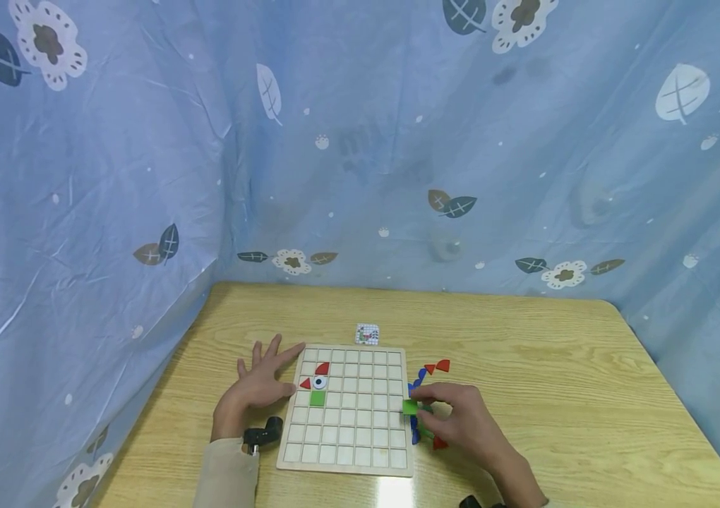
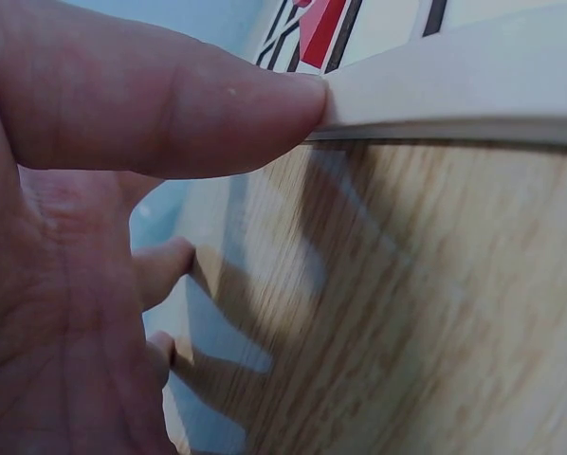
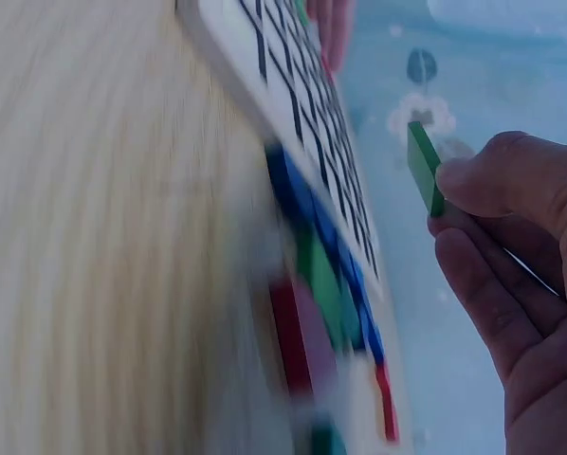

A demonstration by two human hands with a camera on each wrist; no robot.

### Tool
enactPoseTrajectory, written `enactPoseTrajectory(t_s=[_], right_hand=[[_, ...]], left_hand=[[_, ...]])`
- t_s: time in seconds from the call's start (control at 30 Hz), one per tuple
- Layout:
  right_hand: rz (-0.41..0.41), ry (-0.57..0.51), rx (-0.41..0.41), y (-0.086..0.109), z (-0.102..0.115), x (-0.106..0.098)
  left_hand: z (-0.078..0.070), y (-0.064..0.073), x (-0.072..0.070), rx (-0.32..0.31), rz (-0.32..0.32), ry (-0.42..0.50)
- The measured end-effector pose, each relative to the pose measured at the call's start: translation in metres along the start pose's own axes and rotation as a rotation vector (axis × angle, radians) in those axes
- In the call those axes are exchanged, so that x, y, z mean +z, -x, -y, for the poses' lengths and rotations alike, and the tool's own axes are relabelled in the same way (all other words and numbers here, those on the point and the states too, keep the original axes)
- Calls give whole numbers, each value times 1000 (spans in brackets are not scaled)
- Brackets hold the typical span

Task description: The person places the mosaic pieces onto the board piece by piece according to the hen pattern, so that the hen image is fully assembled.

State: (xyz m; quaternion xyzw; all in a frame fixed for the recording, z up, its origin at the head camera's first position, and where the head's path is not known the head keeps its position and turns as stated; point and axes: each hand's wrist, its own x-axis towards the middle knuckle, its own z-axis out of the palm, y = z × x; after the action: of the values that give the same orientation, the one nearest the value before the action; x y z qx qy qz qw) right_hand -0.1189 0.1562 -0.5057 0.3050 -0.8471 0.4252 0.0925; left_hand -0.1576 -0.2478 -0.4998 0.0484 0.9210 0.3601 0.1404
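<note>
A pale wooden grid board [image 1: 347, 466] lies on the table. In its upper left squares sit a red quarter-round piece [image 1: 322, 368], a red triangle [image 1: 306, 384], a white eye disc [image 1: 320, 382] and a green square [image 1: 318, 398]. My left hand [image 1: 260, 386] rests at the board's left edge with fingers spread, its thumb [image 2: 265, 109] touching the rim. Between thumb and fingers my right hand [image 1: 458, 416] pinches a green square tile [image 3: 424, 169], held over the board's right edge.
Blue, red and green pieces lie along the board's right side, among them a red quarter-round [image 1: 442, 365] and a blue piece [image 1: 421, 376], partly hidden by my right hand. A small pattern card [image 1: 367, 334] lies behind the board. A blue curtain [image 1: 360, 141] hangs behind the table.
</note>
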Motion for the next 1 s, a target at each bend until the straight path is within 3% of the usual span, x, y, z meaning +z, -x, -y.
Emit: enactPoseTrajectory(t_s=[0.23,0.57,0.77,1.0], right_hand=[[10,-88,-52,-17,16,39],[104,-161,-9,-46,41,83],[179,-144,-11,-61,49,104],[194,-56,-123,-70,51,122]], left_hand=[[1,-1,2,0,-10,-28],[0,-1,0,-3,-16,-39],[0,-1,0,-5,-17,-48],[2,-2,0,0,-12,-55]])
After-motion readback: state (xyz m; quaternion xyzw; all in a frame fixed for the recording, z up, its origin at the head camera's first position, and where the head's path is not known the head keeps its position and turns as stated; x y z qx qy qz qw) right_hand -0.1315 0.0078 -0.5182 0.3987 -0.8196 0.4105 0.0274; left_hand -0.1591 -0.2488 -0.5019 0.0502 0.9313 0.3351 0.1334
